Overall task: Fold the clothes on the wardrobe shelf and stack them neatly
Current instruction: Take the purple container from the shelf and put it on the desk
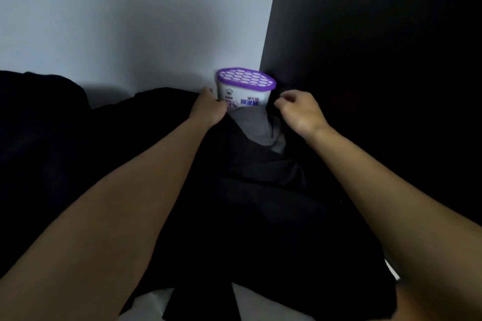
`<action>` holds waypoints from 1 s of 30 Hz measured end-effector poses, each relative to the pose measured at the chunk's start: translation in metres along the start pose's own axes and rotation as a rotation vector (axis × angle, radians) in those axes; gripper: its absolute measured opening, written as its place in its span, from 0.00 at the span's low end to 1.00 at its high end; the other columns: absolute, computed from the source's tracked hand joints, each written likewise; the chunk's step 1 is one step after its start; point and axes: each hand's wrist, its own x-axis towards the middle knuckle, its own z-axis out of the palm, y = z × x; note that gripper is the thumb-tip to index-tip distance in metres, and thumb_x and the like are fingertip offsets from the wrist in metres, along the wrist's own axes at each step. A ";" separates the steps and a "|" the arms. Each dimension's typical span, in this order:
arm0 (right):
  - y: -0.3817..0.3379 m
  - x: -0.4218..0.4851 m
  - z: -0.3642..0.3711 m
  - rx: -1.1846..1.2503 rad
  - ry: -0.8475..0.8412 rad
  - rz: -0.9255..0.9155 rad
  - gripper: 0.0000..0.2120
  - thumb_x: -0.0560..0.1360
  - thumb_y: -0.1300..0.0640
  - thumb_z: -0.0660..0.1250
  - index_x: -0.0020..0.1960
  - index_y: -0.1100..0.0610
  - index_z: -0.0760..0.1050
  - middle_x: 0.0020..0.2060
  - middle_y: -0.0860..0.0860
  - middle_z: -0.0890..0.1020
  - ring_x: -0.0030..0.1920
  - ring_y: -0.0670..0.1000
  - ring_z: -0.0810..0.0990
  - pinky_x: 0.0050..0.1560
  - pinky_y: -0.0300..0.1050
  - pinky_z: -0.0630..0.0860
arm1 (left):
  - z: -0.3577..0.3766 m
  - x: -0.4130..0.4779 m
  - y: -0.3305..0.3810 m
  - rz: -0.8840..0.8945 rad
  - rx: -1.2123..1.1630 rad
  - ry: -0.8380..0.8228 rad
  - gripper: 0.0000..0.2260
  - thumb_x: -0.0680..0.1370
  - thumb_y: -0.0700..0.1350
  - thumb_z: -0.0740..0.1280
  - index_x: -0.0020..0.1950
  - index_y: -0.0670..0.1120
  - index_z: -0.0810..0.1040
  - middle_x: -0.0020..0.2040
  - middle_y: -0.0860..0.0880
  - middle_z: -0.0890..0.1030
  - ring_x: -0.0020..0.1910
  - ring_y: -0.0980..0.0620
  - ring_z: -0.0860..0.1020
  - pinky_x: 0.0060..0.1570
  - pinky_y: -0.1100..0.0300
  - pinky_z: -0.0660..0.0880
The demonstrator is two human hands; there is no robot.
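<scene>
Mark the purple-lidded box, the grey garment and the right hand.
purple-lidded box (245, 78): head view, on its perforated lid.
grey garment (257, 125): head view, on its exposed middle.
right hand (300, 112): head view, on its back.

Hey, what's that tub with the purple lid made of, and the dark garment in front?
The tub looks like plastic: a smooth white wall with a printed label. Its lid is a moulded purple grid. The garment seems to be soft, matte black cloth, going by its folds; the weave is too dark to tell.
</scene>
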 end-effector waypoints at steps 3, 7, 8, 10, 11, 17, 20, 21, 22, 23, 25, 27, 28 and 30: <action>-0.006 0.024 0.014 0.149 -0.018 0.168 0.15 0.76 0.53 0.65 0.53 0.64 0.80 0.46 0.56 0.82 0.47 0.55 0.79 0.47 0.49 0.75 | 0.006 0.012 -0.011 -0.042 0.043 -0.029 0.25 0.78 0.47 0.65 0.72 0.40 0.67 0.69 0.40 0.74 0.68 0.41 0.73 0.63 0.56 0.69; -0.015 0.042 0.032 0.236 -0.081 0.301 0.18 0.77 0.48 0.64 0.59 0.60 0.78 0.47 0.53 0.81 0.43 0.53 0.78 0.41 0.44 0.71 | 0.008 0.016 -0.006 0.006 -0.130 -0.032 0.20 0.75 0.41 0.68 0.67 0.41 0.74 0.64 0.43 0.79 0.61 0.47 0.78 0.57 0.61 0.71; -0.016 0.046 0.035 0.265 -0.091 0.316 0.18 0.78 0.47 0.64 0.60 0.59 0.77 0.47 0.52 0.81 0.41 0.51 0.78 0.40 0.43 0.70 | 0.009 0.017 -0.005 0.032 -0.192 -0.039 0.17 0.74 0.39 0.68 0.63 0.41 0.77 0.60 0.44 0.82 0.58 0.49 0.80 0.56 0.60 0.73; -0.015 0.053 0.037 0.290 -0.111 0.328 0.16 0.80 0.46 0.62 0.58 0.57 0.78 0.47 0.53 0.80 0.39 0.50 0.77 0.40 0.43 0.71 | 0.011 0.018 -0.002 0.082 -0.258 -0.072 0.19 0.68 0.41 0.65 0.58 0.41 0.80 0.56 0.45 0.84 0.55 0.47 0.82 0.58 0.53 0.77; -0.013 0.057 0.039 0.280 -0.109 0.319 0.15 0.81 0.47 0.61 0.56 0.57 0.78 0.47 0.54 0.80 0.40 0.51 0.77 0.42 0.43 0.71 | 0.012 0.020 -0.003 0.097 -0.272 -0.088 0.20 0.67 0.42 0.64 0.58 0.42 0.80 0.55 0.45 0.84 0.54 0.47 0.82 0.59 0.51 0.77; 0.003 0.060 0.052 0.432 -0.029 0.282 0.17 0.85 0.54 0.57 0.39 0.56 0.75 0.37 0.52 0.79 0.33 0.47 0.76 0.28 0.31 0.70 | 0.016 0.031 -0.008 0.127 -0.351 -0.105 0.12 0.75 0.36 0.66 0.57 0.38 0.79 0.56 0.41 0.84 0.54 0.46 0.82 0.52 0.57 0.77; -0.006 0.050 0.048 0.602 0.008 0.277 0.14 0.85 0.55 0.57 0.43 0.56 0.76 0.42 0.57 0.81 0.42 0.54 0.80 0.40 0.40 0.75 | 0.005 0.021 0.007 0.169 -0.425 -0.115 0.15 0.75 0.33 0.64 0.62 0.40 0.78 0.58 0.41 0.83 0.55 0.47 0.82 0.49 0.61 0.77; -0.011 0.047 0.044 0.630 0.030 0.260 0.13 0.85 0.54 0.57 0.45 0.55 0.76 0.45 0.58 0.82 0.46 0.56 0.81 0.43 0.43 0.75 | -0.001 0.016 0.015 0.193 -0.447 -0.108 0.16 0.75 0.33 0.64 0.62 0.40 0.78 0.58 0.42 0.83 0.55 0.46 0.82 0.48 0.61 0.77; -0.016 0.044 0.040 0.655 0.048 0.239 0.13 0.85 0.54 0.57 0.46 0.54 0.76 0.46 0.57 0.83 0.46 0.55 0.82 0.42 0.43 0.76 | -0.006 0.011 0.023 0.212 -0.476 -0.096 0.15 0.76 0.34 0.64 0.63 0.40 0.77 0.57 0.42 0.83 0.54 0.46 0.82 0.47 0.61 0.78; -0.023 0.041 0.036 0.695 0.059 0.217 0.12 0.85 0.53 0.57 0.46 0.53 0.76 0.44 0.54 0.83 0.43 0.53 0.83 0.38 0.40 0.76 | -0.012 0.004 0.030 0.227 -0.511 -0.084 0.14 0.77 0.35 0.64 0.62 0.41 0.78 0.56 0.43 0.84 0.52 0.49 0.83 0.45 0.61 0.79; -0.039 0.031 0.025 0.790 0.062 0.181 0.12 0.85 0.51 0.57 0.49 0.53 0.76 0.39 0.50 0.82 0.32 0.47 0.82 0.27 0.36 0.75 | -0.026 -0.011 0.045 0.245 -0.578 -0.072 0.09 0.79 0.39 0.65 0.58 0.47 0.79 0.51 0.47 0.85 0.42 0.59 0.84 0.35 0.67 0.78; -0.056 0.019 0.013 0.865 0.034 0.160 0.13 0.85 0.48 0.55 0.59 0.52 0.75 0.43 0.52 0.83 0.35 0.51 0.82 0.33 0.46 0.81 | -0.039 -0.028 0.056 0.228 -0.632 -0.095 0.04 0.81 0.46 0.66 0.52 0.53 0.80 0.46 0.53 0.85 0.39 0.62 0.82 0.36 0.66 0.78; -0.064 0.012 0.008 0.895 0.002 0.147 0.14 0.84 0.46 0.55 0.61 0.52 0.74 0.46 0.54 0.83 0.40 0.55 0.81 0.43 0.56 0.82 | -0.045 -0.036 0.060 0.206 -0.661 -0.103 0.03 0.81 0.50 0.66 0.49 0.55 0.79 0.45 0.55 0.86 0.41 0.60 0.83 0.42 0.62 0.79; -0.076 0.000 -0.002 0.935 -0.045 0.130 0.16 0.84 0.43 0.55 0.63 0.51 0.73 0.52 0.57 0.84 0.47 0.58 0.82 0.53 0.70 0.77 | -0.057 -0.055 0.066 0.162 -0.741 -0.093 0.05 0.79 0.55 0.68 0.49 0.55 0.79 0.42 0.56 0.86 0.43 0.55 0.85 0.46 0.53 0.81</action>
